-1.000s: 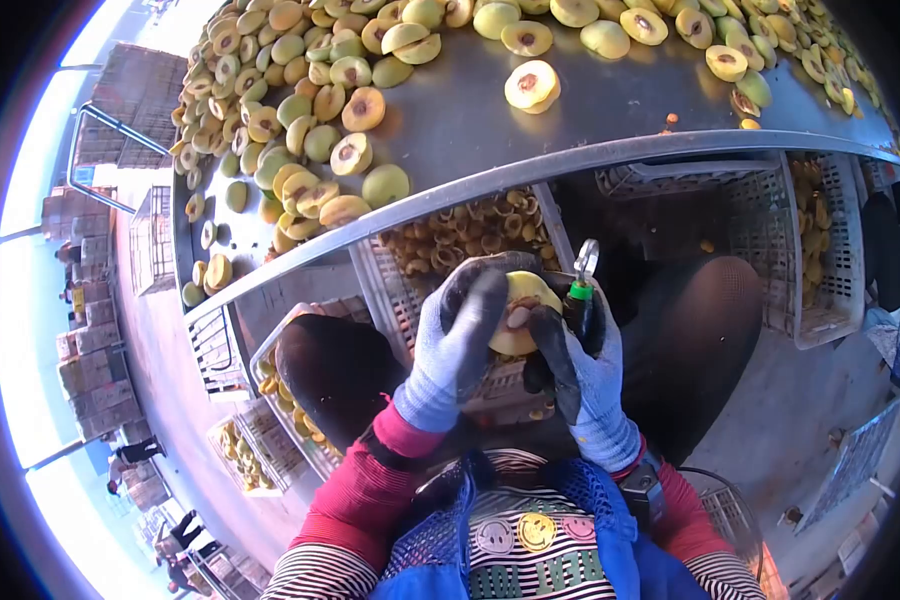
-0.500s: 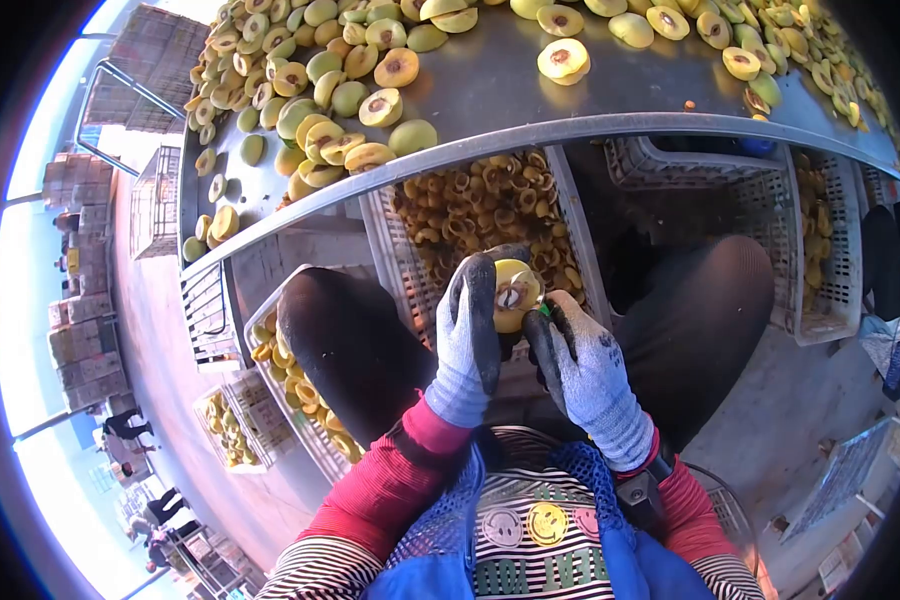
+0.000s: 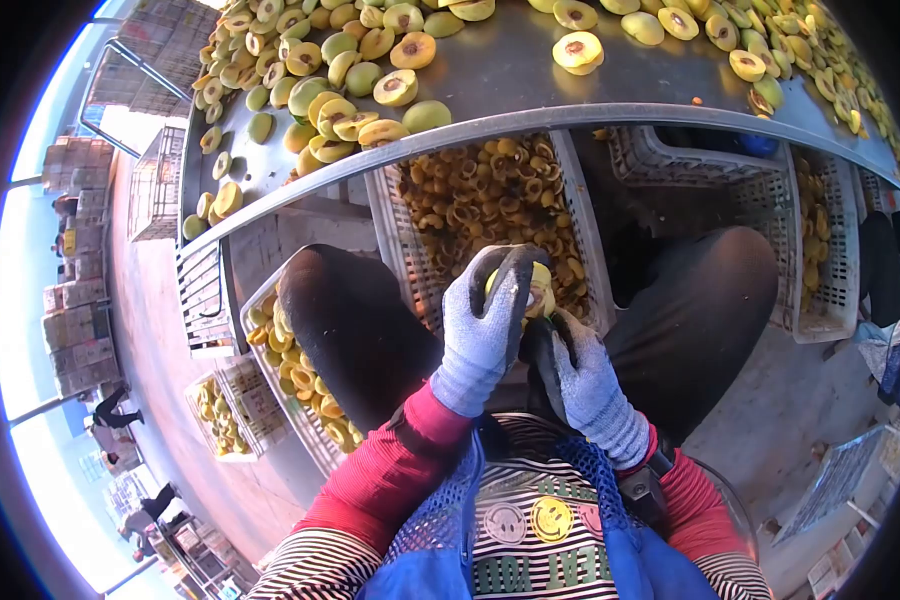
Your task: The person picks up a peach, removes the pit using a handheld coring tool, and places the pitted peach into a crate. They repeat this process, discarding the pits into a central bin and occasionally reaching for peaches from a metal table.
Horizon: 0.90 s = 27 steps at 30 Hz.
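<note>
My left hand [image 3: 482, 325], in a grey-white work glove with dark fingers, is closed around a yellow-green peach half [image 3: 541, 290] above the space between my knees. The fruit is tilted, and the fingers cover much of it. Close against its lower right side is my right hand [image 3: 590, 385], gloved alike, with its fingers curled together around a small tool. Hardly any of that tool shows now; a bit of green was visible at the fingertips earlier. Beyond both hands sits a crate [image 3: 395, 235] of hollowed, brownish-yellow fruit pieces [image 3: 485, 200].
A metal table [image 3: 500, 75] with a raised rim bears many cut peach halves [image 3: 340, 95]. More crates stand under it at right [image 3: 825, 250] and beside my left knee [image 3: 320, 440]. Stacked crates [image 3: 80, 300] and other people [image 3: 120, 420] are off to the left.
My left hand has turned and moved slightly right, tilting the peach half so its cut face shows less. The right hand stays beside the fruit. The view has shifted a little.
</note>
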Each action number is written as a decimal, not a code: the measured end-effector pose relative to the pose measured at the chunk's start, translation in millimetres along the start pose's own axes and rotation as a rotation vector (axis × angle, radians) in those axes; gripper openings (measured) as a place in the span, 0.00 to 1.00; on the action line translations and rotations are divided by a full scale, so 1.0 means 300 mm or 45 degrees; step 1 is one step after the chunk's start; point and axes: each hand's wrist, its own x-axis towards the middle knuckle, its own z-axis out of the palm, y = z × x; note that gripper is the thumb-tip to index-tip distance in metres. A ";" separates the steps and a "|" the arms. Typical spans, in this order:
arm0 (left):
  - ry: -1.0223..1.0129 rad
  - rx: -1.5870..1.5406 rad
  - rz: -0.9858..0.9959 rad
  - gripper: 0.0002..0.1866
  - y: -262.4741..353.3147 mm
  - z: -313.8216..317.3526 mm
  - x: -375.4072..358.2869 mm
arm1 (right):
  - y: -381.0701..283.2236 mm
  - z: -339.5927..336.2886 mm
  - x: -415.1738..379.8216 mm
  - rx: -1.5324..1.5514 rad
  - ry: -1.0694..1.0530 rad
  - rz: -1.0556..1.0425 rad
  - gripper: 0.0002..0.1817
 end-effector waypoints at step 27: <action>0.399 1.619 0.315 0.21 0.241 -0.526 0.238 | -0.008 0.039 0.091 2.496 -0.689 1.694 0.26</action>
